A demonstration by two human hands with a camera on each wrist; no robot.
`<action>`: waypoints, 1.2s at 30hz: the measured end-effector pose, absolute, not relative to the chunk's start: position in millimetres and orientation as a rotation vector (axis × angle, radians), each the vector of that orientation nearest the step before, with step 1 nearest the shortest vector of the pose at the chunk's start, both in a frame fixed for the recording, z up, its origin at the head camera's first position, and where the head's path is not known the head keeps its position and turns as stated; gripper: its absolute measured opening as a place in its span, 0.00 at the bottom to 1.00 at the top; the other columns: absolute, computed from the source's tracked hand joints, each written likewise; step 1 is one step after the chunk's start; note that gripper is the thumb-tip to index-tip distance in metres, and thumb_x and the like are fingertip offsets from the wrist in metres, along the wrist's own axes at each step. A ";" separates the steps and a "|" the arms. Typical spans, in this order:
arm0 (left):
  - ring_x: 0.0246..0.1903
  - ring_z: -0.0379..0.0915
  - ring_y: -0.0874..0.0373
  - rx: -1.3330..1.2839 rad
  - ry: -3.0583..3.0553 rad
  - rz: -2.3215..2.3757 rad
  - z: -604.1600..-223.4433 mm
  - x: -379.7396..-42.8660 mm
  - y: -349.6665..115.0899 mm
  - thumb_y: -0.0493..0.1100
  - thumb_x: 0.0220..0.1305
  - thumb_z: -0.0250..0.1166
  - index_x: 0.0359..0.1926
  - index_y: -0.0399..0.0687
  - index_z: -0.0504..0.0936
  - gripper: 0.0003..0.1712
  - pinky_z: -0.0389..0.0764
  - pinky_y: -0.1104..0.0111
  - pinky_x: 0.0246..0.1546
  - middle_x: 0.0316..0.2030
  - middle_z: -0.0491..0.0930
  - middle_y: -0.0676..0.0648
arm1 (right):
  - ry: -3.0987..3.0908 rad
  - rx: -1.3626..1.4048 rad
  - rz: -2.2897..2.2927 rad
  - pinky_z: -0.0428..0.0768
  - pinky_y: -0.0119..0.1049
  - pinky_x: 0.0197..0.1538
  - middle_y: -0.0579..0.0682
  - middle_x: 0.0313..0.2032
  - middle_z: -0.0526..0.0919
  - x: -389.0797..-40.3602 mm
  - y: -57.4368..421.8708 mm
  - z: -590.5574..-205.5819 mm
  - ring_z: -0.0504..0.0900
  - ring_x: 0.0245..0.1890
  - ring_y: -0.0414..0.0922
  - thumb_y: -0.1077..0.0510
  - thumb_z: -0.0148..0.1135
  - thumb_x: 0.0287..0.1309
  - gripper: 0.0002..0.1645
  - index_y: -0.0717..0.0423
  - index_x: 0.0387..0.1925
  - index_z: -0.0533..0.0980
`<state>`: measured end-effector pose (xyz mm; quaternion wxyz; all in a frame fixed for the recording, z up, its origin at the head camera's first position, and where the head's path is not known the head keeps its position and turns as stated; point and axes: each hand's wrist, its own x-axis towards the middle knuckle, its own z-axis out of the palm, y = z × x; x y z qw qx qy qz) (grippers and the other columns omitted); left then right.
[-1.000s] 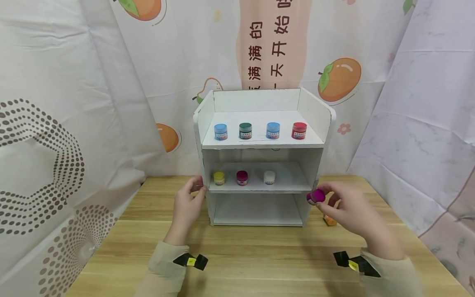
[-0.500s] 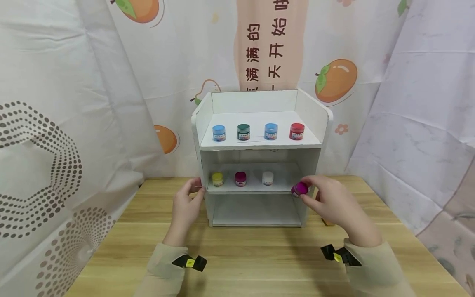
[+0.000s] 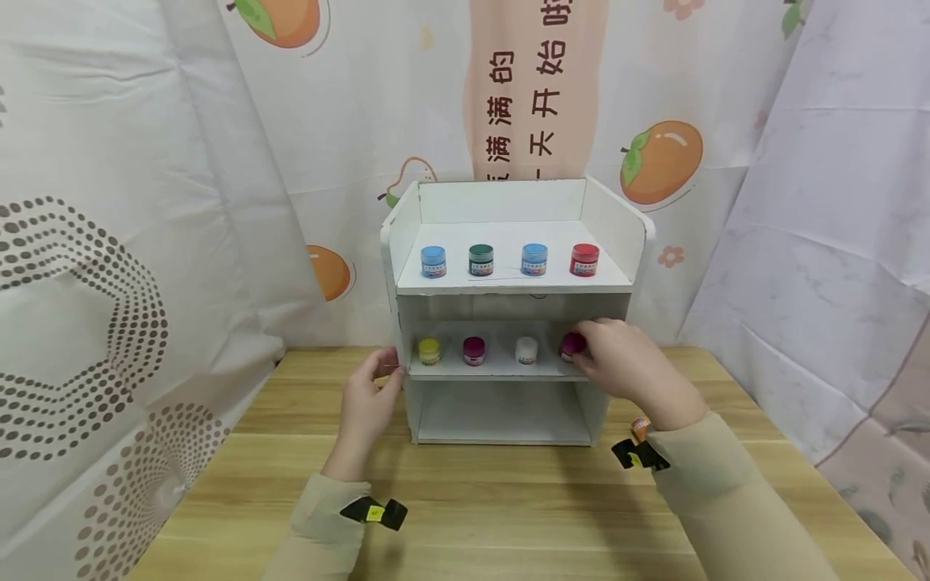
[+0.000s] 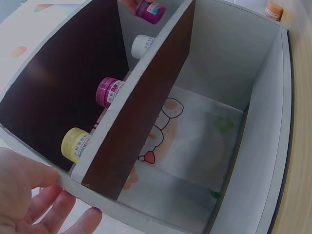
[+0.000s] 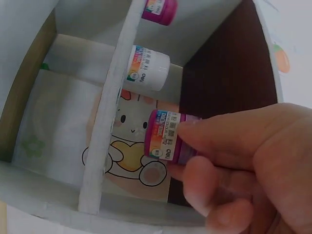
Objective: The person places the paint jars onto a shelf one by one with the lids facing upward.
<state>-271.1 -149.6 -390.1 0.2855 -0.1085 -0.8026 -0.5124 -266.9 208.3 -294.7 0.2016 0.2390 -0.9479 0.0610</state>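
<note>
My right hand (image 3: 628,363) pinches a magenta paint jar (image 5: 165,135) by its lid, at the right end of the white shelf unit's (image 3: 504,443) middle level. In the right wrist view the jar's bottom appears apart from the shelf board (image 5: 109,112). Left of it stand a white paint jar (image 3: 526,350), another magenta paint jar (image 3: 474,350) and a yellow paint jar (image 3: 429,351). My left hand (image 3: 366,401) rests against the unit's left side, fingers loosely bent; in the left wrist view its fingertips (image 4: 90,219) touch the outer edge.
On the top level stand a light blue jar (image 3: 433,261), a dark green jar (image 3: 481,260), another blue jar (image 3: 534,259) and a red jar (image 3: 584,260). An orange jar (image 3: 640,428) lies on the wooden table (image 3: 501,508), right of the unit. A printed curtain (image 3: 349,105) hangs behind.
My right hand has carried the magenta jar leftward and up, from beside the unit's right side into the middle level. The left hand has stayed at the unit's left side.
</note>
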 end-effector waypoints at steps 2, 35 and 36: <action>0.41 0.76 0.61 -0.296 -2.145 -1.364 -390.3 -271.5 -149.9 0.36 0.63 0.64 0.49 0.45 0.78 0.13 0.81 0.59 0.34 0.41 0.81 0.49 | -2.682 0.650 0.161 0.76 0.47 0.30 0.48 0.25 0.77 -270.8 205.4 -293.9 0.73 0.26 0.47 0.57 0.66 0.54 0.07 0.56 0.33 0.78; 0.40 0.76 0.62 -0.305 -2.130 -1.356 -392.1 -272.7 -150.4 0.36 0.62 0.64 0.49 0.45 0.79 0.13 0.81 0.59 0.33 0.40 0.81 0.49 | -2.784 0.616 0.116 0.78 0.54 0.38 0.58 0.37 0.79 -276.7 202.1 -297.6 0.77 0.37 0.52 0.59 0.61 0.58 0.19 0.62 0.50 0.74; 0.40 0.76 0.62 -0.304 -2.132 -1.356 -391.9 -272.6 -150.3 0.36 0.62 0.64 0.49 0.46 0.79 0.13 0.81 0.59 0.33 0.41 0.81 0.50 | -2.756 0.635 0.120 0.77 0.55 0.40 0.59 0.39 0.79 -274.1 202.6 -296.8 0.77 0.39 0.53 0.58 0.62 0.57 0.22 0.62 0.52 0.73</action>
